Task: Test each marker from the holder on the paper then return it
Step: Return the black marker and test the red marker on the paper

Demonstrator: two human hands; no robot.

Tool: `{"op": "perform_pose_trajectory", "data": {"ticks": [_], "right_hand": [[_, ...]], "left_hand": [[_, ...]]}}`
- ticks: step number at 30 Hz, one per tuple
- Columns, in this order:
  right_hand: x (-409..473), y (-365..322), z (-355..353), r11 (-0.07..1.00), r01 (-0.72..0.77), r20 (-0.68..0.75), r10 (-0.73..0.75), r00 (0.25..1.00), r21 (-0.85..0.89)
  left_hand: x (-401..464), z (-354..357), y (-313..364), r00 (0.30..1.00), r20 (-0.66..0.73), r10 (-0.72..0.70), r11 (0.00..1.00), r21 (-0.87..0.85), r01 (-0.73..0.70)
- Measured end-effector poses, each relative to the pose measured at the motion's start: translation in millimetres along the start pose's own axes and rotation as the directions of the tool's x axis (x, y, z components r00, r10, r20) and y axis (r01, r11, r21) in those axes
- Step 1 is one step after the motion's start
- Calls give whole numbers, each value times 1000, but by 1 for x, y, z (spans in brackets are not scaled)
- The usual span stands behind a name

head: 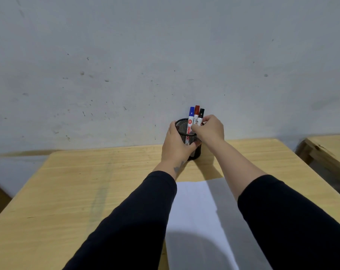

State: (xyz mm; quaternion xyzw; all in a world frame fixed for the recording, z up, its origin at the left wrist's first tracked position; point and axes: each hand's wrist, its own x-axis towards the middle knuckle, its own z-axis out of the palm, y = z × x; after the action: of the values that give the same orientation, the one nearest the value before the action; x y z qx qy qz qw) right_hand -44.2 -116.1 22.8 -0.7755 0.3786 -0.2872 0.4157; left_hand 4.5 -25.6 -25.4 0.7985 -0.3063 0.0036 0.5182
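Note:
A black mesh holder (182,131) stands at the far edge of the wooden table, against the wall. Three markers stick up from it: a blue-capped marker (191,115), a red-capped marker (196,113) and a black-capped marker (201,115). My left hand (175,143) is wrapped around the holder's left side. My right hand (211,129) is at the holder's rim with its fingers pinched on the marker barrels; which marker it grips I cannot tell. A white sheet of paper (196,217) lies on the table between my forearms, close to me.
The wooden table (83,188) stretches wide to the left of my arms. A grey wall (145,65) rises right behind the holder. A second wooden table (328,147) stands at the right, separated by a gap.

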Motion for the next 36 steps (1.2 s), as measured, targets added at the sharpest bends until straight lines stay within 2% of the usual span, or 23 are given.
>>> {"op": "perform_pose_trajectory", "data": {"ticks": [10,18,21,28,30,32,34,36], "right_hand": [[15,-8,-3,996,19,35,-22,999,85],[24,-65,-38,923,252,-106,-231,967,291],[22,-79,-50,895,274,-107,-253,962,353],[-11,-64,-72,916,352,-47,-350,936,194],[-23,-56,-74,924,368,-3,-370,929,109],[-34,-46,-75,921,388,59,-389,919,17],[-48,-38,-73,899,426,152,-410,899,-99],[-60,-32,-70,860,471,240,-423,874,-195]], "left_hand": [[2,2,-4,1000,22,-20,1000,16,20],[2,-1,-1,999,39,-18,1000,19,18],[1,-3,0,998,51,-30,1000,2,30],[-2,-25,15,990,126,-71,992,110,57],[-4,-41,28,997,81,20,995,91,-27],[-11,-57,42,985,-3,173,980,95,-172],[-20,-73,55,937,-42,348,925,180,-336],[-29,-84,59,884,2,467,853,263,-451]]}}
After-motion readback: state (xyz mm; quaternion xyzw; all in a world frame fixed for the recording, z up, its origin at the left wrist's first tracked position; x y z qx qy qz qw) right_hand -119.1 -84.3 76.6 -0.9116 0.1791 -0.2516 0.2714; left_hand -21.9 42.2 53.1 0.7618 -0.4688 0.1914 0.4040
